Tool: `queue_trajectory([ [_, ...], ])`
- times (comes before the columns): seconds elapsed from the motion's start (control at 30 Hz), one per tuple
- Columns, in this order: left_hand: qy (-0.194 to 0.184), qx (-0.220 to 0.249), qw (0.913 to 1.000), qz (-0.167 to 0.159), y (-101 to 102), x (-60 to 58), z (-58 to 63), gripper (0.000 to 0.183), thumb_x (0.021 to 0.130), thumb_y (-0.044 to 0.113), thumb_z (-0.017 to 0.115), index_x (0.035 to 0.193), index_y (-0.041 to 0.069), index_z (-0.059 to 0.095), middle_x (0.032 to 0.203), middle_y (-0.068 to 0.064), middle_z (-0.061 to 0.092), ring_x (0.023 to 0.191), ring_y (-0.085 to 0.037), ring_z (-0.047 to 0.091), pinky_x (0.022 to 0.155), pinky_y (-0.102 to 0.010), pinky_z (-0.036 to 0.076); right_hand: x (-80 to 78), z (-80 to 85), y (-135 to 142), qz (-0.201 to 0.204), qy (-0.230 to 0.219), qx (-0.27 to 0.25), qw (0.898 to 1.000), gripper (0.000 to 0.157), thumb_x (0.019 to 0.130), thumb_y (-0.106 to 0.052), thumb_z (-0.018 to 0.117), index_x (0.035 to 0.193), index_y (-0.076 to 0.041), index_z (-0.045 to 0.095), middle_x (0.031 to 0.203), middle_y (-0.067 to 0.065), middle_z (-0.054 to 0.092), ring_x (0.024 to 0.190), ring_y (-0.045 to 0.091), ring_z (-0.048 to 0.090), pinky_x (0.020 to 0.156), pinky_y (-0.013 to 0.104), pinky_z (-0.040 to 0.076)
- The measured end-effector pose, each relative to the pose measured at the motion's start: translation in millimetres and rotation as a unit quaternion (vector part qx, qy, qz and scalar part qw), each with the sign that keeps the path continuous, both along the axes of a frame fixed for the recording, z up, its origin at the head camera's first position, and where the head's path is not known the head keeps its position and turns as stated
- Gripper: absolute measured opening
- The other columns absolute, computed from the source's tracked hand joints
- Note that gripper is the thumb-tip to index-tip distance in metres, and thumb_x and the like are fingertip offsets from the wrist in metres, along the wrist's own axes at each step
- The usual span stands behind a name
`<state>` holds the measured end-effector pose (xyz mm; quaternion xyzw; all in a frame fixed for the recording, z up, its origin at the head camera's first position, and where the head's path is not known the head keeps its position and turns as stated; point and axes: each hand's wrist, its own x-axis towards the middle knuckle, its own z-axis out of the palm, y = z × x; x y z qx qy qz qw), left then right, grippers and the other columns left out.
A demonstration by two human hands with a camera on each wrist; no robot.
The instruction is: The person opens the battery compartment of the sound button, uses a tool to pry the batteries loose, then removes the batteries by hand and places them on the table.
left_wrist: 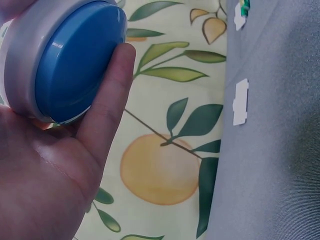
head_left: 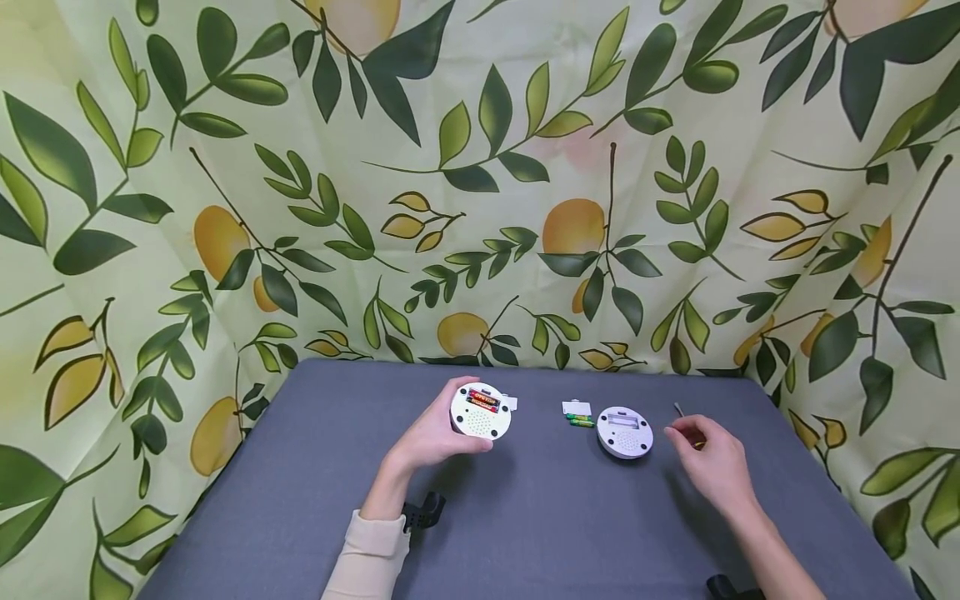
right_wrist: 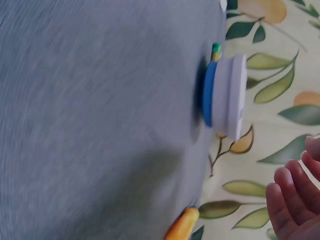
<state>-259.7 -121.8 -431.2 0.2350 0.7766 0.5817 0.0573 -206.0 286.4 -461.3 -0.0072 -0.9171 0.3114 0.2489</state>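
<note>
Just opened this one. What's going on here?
A person's left hand holds up a round white device with its underside showing; red batteries sit in its open compartment. A second round device lies face down on the table, its compartment open and apparently empty, with green batteries and a white cover beside it. The right hand appears empty, above an orange-handled tool.

Left hand (left_wrist: 55, 160) grips round button (left_wrist: 65, 62), one finger (left_wrist: 107, 100) along its blue top (left_wrist: 82, 60); right of the fingers, white cover (left_wrist: 241, 102) on grey table (left_wrist: 270, 185).
</note>
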Motion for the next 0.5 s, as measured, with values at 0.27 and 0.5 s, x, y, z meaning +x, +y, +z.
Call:
queue_trajectory([
  [0.27, -0.002, -0.002, 1.0000, -0.001, 0.2, -0.4, -0.7, 0.093, 0.071, 0.014, 0.090, 0.149, 0.015, 0.038, 0.127, -0.010, 0.059, 0.105, -0.021, 0.057, 0.095, -0.039, 0.042, -4.1, -10.7, 22.8, -0.033, -0.008, -0.006, 0.999, 0.013, 0.093, -0.012, 0.072, 0.097, 0.000, 0.070, 0.083, 0.008, 0.066, 0.072, 0.013, 0.054, 0.061, 0.024, 0.041],
  [0.5, -0.002, 0.001, 1.0000, -0.002, 0.9, 0.6, -0.6, 0.093, 0.071, 0.013, 0.089, 0.149, 0.014, 0.038, 0.127, -0.010, 0.059, 0.105, -0.021, 0.058, 0.095, -0.039, 0.042, -7.6, -16.0, 39.9, -0.046, -0.051, -0.023, 0.997, 0.021, 0.096, -0.017, 0.069, 0.100, 0.004, 0.069, 0.084, 0.011, 0.066, 0.073, 0.018, 0.054, 0.062, 0.030, 0.040],
])
